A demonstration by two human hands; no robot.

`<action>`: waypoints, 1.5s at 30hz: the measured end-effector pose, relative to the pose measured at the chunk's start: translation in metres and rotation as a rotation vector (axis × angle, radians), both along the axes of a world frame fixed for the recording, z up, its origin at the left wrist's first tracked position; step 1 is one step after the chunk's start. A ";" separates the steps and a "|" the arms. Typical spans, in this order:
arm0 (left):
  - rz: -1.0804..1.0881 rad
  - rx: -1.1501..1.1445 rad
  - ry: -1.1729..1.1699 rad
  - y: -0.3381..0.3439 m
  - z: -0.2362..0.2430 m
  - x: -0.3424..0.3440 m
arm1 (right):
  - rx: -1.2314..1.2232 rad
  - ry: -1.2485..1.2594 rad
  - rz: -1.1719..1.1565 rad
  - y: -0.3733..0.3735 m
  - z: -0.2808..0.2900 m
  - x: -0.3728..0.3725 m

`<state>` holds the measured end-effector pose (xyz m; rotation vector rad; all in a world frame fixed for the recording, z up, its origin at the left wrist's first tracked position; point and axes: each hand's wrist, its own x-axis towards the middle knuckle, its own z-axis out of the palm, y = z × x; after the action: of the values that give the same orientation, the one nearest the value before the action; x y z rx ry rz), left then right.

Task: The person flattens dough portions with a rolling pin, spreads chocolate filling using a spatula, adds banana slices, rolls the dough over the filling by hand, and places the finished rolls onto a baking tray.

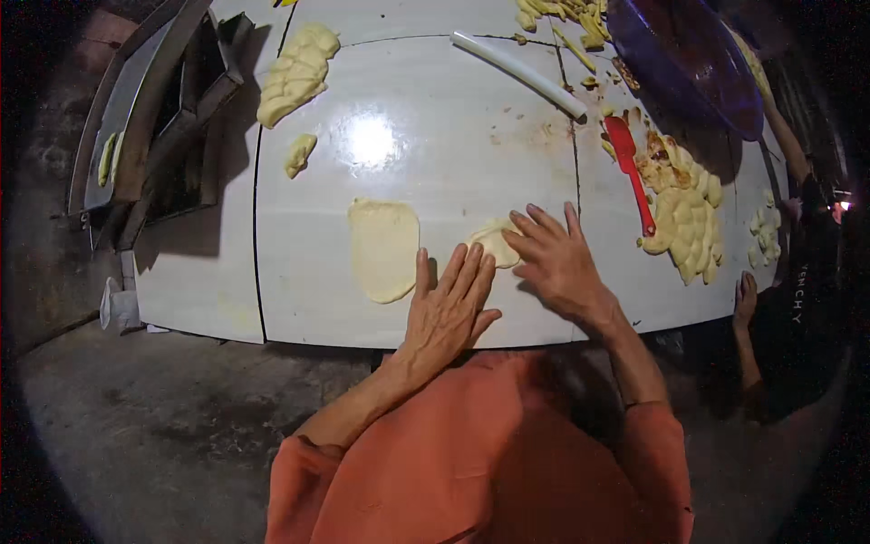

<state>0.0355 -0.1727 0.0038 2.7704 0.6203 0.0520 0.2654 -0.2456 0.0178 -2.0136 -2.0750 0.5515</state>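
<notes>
My left hand (pixel 450 306) lies flat with fingers stretched out, between two pieces of dough near the table's front edge. Left of it is a flattened oval sheet of pale dough (pixel 384 251). A smaller flattened dough piece (pixel 496 245) lies to its right, partly covered by both hands' fingers. My right hand (pixel 559 266) has its fingers spread over the right edge of that smaller piece. Neither hand grips anything. Whether the fingertips press on the dough or hover just over it, I cannot tell.
A white rolling tube (pixel 518 74) lies at the back. On the right are a red spatula (pixel 629 168), dough lumps (pixel 691 218) and a purple basin (pixel 684 63). More dough (pixel 299 74) sits back left, near metal trays (pixel 149 118). A co-worker's hand (pixel 746 297) touches the right edge.
</notes>
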 end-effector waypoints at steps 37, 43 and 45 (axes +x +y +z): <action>0.189 -0.125 -0.183 0.083 -0.002 0.033 | 0.373 -0.201 -0.175 0.029 -0.037 0.041; 0.143 -0.210 -0.222 0.094 0.023 0.030 | 0.361 0.034 -0.015 0.016 -0.034 0.053; 0.122 -0.148 -0.198 0.077 0.031 0.026 | 0.369 0.093 -0.025 -0.005 -0.040 0.049</action>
<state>0.0616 -0.0953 0.0347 2.5432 0.7089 0.2904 0.3146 -0.2501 -0.0225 -1.7649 -1.9262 0.2292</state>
